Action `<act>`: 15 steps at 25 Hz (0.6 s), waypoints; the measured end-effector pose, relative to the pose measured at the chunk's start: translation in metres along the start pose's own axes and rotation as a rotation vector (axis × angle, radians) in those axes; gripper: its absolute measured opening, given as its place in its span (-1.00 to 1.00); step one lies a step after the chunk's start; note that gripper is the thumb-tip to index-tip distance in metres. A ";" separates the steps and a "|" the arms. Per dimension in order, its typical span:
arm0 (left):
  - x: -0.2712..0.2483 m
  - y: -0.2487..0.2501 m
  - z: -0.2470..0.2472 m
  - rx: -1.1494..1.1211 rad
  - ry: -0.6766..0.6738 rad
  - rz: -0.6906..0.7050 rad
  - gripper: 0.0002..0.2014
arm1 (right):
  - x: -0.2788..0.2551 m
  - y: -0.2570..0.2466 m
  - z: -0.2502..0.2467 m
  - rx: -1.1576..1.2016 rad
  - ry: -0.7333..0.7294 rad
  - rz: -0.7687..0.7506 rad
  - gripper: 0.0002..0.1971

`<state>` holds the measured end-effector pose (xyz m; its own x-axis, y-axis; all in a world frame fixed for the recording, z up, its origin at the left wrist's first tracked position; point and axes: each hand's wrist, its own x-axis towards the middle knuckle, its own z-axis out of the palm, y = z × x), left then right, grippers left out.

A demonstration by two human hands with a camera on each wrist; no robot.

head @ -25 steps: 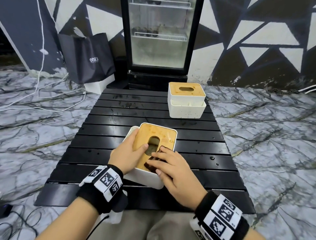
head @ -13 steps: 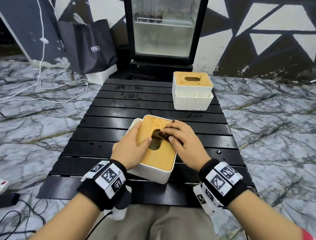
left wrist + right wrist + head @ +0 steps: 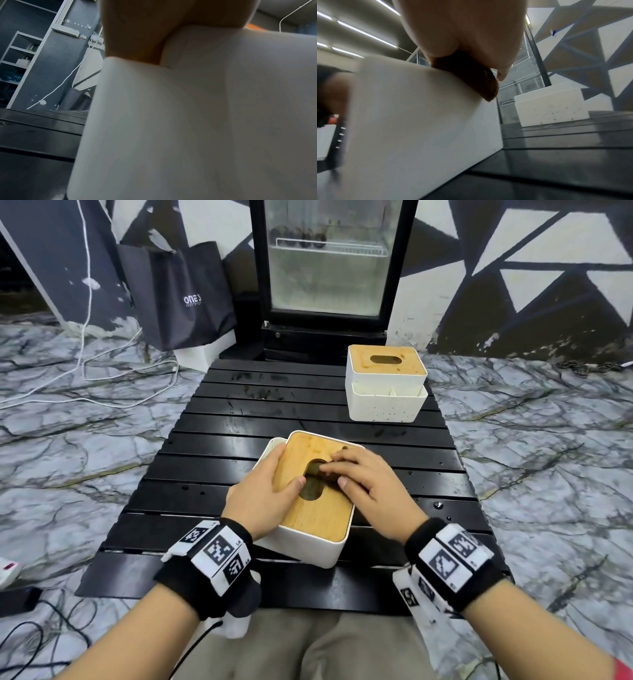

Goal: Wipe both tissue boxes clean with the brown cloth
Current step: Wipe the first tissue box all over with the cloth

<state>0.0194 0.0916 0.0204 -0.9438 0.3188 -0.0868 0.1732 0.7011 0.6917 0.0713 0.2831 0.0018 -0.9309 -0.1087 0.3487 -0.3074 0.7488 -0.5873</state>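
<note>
The near tissue box (image 3: 318,518), white with a wooden lid, lies slightly askew on the black slatted table (image 3: 191,494). My left hand (image 3: 262,496) grips its left side, thumb on the lid; in the left wrist view the hand (image 3: 137,33) sits over the box's white wall (image 3: 171,121). My right hand (image 3: 368,482) holds the brown cloth (image 3: 345,447) bunched against the lid beside the slot, the cloth mostly hidden under the fingers. From the right wrist, the cloth (image 3: 481,82) pokes out under the hand (image 3: 471,27) on the box (image 3: 419,115). The far tissue box (image 3: 387,385) (image 3: 551,106) stands untouched.
A glass-door fridge (image 3: 329,261) stands just behind the table, with a dark bag (image 3: 178,299) to its left. White cables (image 3: 85,364) trail over the marble floor at left. My knees sit close under the table's front edge.
My right hand has slid the cloth from the near end of the lid up to the far side of the slot. The left hand keeps its hold.
</note>
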 end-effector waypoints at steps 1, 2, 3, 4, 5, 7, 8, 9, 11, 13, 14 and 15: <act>0.000 0.001 0.000 0.001 0.002 0.001 -0.36 | 0.007 0.005 -0.002 -0.015 0.000 0.033 -0.66; 0.000 0.001 0.001 0.003 0.007 0.002 -0.37 | 0.011 0.006 -0.003 -0.019 0.000 0.057 -0.67; 0.000 0.002 0.001 0.005 0.014 0.000 -0.38 | 0.012 0.006 -0.002 -0.007 0.006 0.074 -0.67; -0.001 0.003 0.001 0.006 0.022 -0.002 -0.38 | 0.010 0.003 -0.001 0.014 0.018 0.087 -0.68; -0.001 0.003 0.002 0.008 0.030 -0.002 -0.39 | 0.006 -0.001 0.001 0.034 0.035 0.090 -0.68; -0.001 0.003 0.003 0.015 0.041 0.003 -0.39 | -0.010 -0.013 0.008 0.061 0.059 0.053 -0.67; 0.000 0.003 0.004 0.016 0.044 0.005 -0.39 | -0.020 -0.020 0.011 0.069 0.055 0.024 -0.66; 0.000 0.003 0.003 0.016 0.047 0.002 -0.39 | -0.029 -0.027 0.016 0.075 0.044 0.001 -0.65; 0.000 0.002 0.004 0.014 0.047 -0.001 -0.39 | -0.041 -0.036 0.021 0.078 0.028 -0.025 -0.65; 0.000 0.001 0.003 0.009 0.040 0.002 -0.39 | -0.044 -0.039 0.019 0.059 0.005 -0.042 -0.66; 0.000 0.000 0.002 0.009 0.033 0.004 -0.38 | -0.042 -0.037 0.016 0.041 -0.016 -0.058 -0.66; 0.001 -0.001 0.002 0.008 0.022 0.006 -0.36 | -0.039 -0.034 0.013 0.023 -0.039 -0.073 -0.66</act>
<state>0.0189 0.0926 0.0183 -0.9486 0.3093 -0.0668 0.1812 0.7040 0.6867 0.1158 0.2533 -0.0021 -0.9125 -0.1882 0.3632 -0.3792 0.7224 -0.5783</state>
